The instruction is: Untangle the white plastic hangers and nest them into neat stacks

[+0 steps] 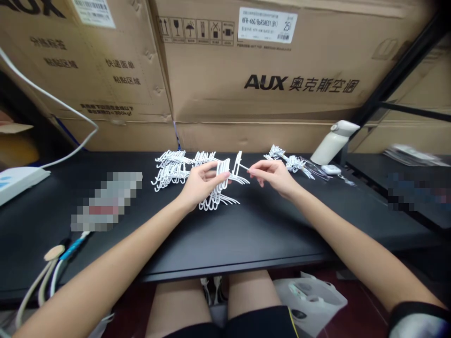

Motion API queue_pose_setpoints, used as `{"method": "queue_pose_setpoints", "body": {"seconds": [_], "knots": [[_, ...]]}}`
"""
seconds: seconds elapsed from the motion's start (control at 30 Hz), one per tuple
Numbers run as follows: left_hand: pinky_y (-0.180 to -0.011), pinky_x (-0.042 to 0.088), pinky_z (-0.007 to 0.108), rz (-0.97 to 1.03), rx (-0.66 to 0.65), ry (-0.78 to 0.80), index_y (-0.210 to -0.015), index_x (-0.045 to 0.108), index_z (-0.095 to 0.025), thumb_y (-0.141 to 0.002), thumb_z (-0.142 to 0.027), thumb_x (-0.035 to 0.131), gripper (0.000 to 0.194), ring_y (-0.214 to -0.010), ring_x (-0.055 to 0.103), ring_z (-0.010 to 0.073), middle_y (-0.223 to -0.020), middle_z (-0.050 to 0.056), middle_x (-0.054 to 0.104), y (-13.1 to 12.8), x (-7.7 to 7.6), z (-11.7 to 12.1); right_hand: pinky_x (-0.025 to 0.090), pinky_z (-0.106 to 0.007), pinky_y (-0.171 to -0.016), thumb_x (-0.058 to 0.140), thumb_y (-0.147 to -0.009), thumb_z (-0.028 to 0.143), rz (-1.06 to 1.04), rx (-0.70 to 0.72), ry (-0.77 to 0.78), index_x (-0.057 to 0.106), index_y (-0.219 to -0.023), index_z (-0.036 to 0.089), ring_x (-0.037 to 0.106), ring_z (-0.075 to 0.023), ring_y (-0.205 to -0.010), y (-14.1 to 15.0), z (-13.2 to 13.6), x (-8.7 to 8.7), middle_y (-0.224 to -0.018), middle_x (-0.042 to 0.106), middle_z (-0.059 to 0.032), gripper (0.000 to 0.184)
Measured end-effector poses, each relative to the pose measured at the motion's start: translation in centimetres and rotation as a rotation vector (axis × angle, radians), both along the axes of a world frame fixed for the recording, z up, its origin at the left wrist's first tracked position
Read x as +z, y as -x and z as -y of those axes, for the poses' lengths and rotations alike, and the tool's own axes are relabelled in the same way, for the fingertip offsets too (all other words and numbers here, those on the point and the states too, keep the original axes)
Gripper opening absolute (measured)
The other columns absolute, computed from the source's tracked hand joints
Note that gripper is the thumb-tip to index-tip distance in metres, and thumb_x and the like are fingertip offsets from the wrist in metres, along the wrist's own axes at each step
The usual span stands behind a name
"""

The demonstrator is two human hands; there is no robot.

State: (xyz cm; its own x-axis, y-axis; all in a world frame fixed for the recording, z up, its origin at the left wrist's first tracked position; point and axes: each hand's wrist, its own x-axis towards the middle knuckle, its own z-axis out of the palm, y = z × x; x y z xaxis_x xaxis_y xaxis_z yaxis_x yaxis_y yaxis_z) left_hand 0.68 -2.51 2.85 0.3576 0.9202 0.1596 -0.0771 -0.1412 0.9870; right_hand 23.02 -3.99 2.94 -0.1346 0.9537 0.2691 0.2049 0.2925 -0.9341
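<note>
My left hand grips a stack of white wire hooks over the middle of the black table. My right hand pinches one white hook by its thin end, right beside the stack held in the left hand. More white hooks lie in a pile behind the left hand. A smaller heap of hooks lies behind the right hand.
Large brown cardboard boxes stand along the back of the table. A white bottle-shaped device leans at the back right by a black frame. A white cable and a white box are at the left. Cables hang off the front left edge.
</note>
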Motion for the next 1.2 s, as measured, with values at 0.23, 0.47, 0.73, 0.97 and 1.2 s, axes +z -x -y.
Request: {"method": "queue_pose_setpoints", "body": {"seconds": [0.23, 0.47, 0.73, 0.97, 1.2], "knots": [[-0.079, 0.054, 0.033, -0.008, 0.023, -0.020, -0.108, 0.062, -0.009, -0.067, -0.037, 0.076, 0.051, -0.081, 0.070, 0.0207, -0.095, 0.013, 0.073, 0.1, -0.1, -0.1, 0.044, -0.024, -0.047, 0.069, -0.073, 0.042, 0.069, 0.127, 0.050, 0.069, -0.075, 0.014, 0.049, -0.0084, -0.048, 0.5, 0.4, -0.4, -0.062, 0.061, -0.0005, 0.028], [-0.076, 0.055, 0.034, -0.002, 0.011, 0.022, -0.110, 0.062, -0.010, -0.065, -0.037, 0.078, 0.055, -0.078, 0.071, 0.0225, -0.094, 0.013, 0.073, 0.0, 0.0, -0.1, 0.046, -0.024, -0.047, 0.069, -0.073, 0.043, 0.141, 0.135, -0.049, 0.069, -0.075, 0.016, 0.051, -0.0098, -0.053, 0.9, 0.8, 0.0, -0.069, 0.063, -0.0027, 0.027], [-0.075, 0.055, 0.033, 0.000, 0.007, 0.010, -0.110, 0.062, -0.011, -0.064, -0.035, 0.079, 0.055, -0.078, 0.070, 0.0218, -0.093, 0.012, 0.073, 0.0, -0.2, -0.1, 0.050, -0.023, -0.047, 0.066, -0.077, 0.045, 0.017, 0.211, 0.088, 0.064, -0.084, 0.014, 0.068, -0.0159, -0.062, 1.5, 1.0, -0.8, -0.083, 0.072, -0.0096, 0.032], [-0.076, 0.054, 0.031, -0.045, -0.069, 0.004, -0.109, 0.064, -0.013, -0.063, -0.033, 0.080, 0.053, -0.081, 0.070, 0.0220, -0.092, 0.011, 0.074, 0.2, 0.3, 0.1, 0.051, -0.025, -0.049, 0.067, -0.076, 0.044, 0.024, 0.149, 0.022, 0.067, -0.081, 0.013, 0.063, -0.0129, -0.052, 1.9, 1.4, -1.0, -0.074, 0.072, -0.0080, 0.032], [-0.072, 0.054, 0.030, -0.095, -0.161, 0.029, -0.110, 0.063, -0.014, -0.069, -0.034, 0.076, 0.048, -0.080, 0.070, 0.0220, -0.086, 0.010, 0.075, 0.7, 0.2, -0.2, 0.051, -0.026, -0.051, 0.065, -0.077, 0.045, 0.091, 0.107, -0.034, 0.067, -0.079, 0.015, 0.060, -0.0120, -0.050, 2.2, 2.2, -0.8, -0.074, 0.070, -0.0060, 0.030]]}}
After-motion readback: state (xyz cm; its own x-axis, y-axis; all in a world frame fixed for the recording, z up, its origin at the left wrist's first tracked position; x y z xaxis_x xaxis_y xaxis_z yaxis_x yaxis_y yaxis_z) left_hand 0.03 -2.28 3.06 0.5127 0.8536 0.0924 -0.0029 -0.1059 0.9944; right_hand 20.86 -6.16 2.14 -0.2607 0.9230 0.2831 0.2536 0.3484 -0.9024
